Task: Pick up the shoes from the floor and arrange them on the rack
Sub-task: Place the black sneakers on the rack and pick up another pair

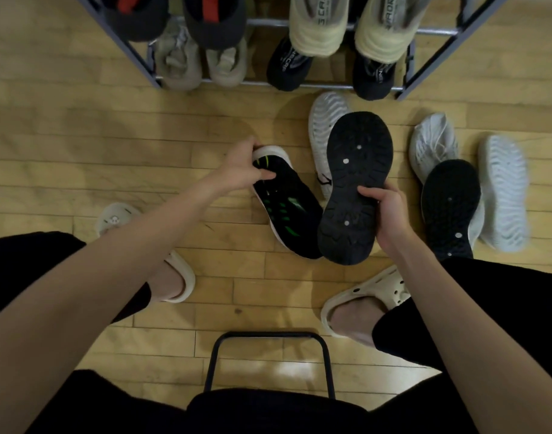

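A black shoe with green marks and a white sole [287, 202] lies on its side on the wooden floor. My left hand [243, 166] grips its upper end, fingers curled over the edge. My right hand [385, 211] holds a second black shoe [354, 183] with its dark sole turned up toward me, thumb on the sole. A white shoe [323, 133] lies sole-up behind it. To the right lie a white sneaker [432, 142], a black-soled shoe [450, 208] and a white sole-up shoe [504, 189]. The metal rack [318, 86] stands beyond.
The rack holds beige, black and cream shoes on its lower and upper bars. My feet wear cream clogs [362, 300] on the floor near me. A black metal stool frame [270, 336] sits between my legs. Bare wooden floor lies to the left.
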